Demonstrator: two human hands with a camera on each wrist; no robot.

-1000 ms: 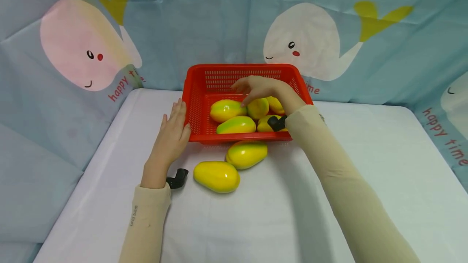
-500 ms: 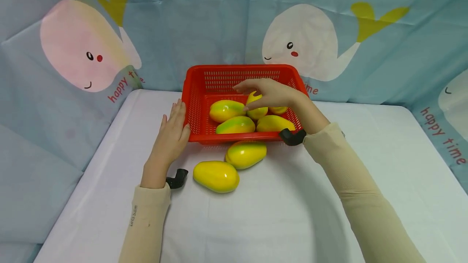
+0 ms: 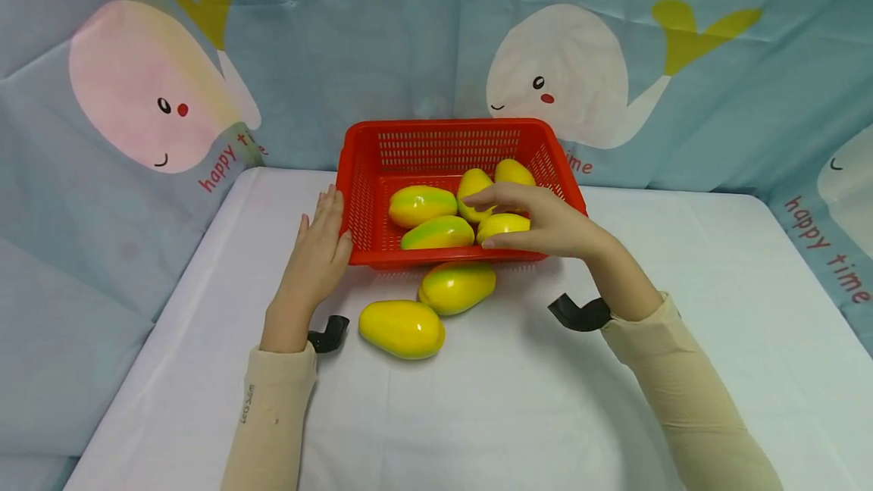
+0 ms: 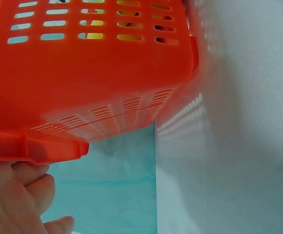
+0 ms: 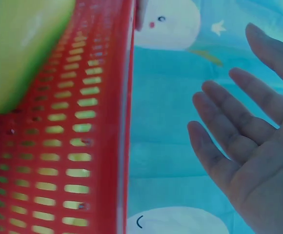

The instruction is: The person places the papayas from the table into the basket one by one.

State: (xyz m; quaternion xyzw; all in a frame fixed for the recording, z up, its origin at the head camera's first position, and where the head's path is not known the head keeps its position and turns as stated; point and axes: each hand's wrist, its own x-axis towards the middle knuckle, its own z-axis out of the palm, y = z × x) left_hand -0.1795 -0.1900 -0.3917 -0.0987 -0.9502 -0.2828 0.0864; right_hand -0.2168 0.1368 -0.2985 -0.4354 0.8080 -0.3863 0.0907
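Observation:
A red plastic basket [image 3: 416, 257] with slotted walls holds several yellow-green mangoes [image 3: 423, 207]. My left hand [image 3: 315, 264] lies with straight fingers against its left side, and in the left wrist view the fingers [image 4: 39, 192] are at the rim. Over the basket's front right corner hovers my right hand [image 3: 546, 224], fingers spread and nothing held, partly covering the mangoes behind it. Two more mangoes are on the table before the basket: one [image 3: 457, 289] close against its front wall, the other [image 3: 402, 329] nearer me. The right wrist view shows my bare palm [image 5: 268, 180] beside the basket rim.
A white cloth [image 3: 477, 415] covers the table. Blue curtains [image 3: 382, 44] printed with whales hang close behind the basket and along both sides. Black straps [image 3: 580, 314] with stubby mounts sit at both wrists.
My right hand has drawn back toward me and to the right, from above the basket's middle to its front right corner, uncovering mangoes at the back. The left hand has stayed put.

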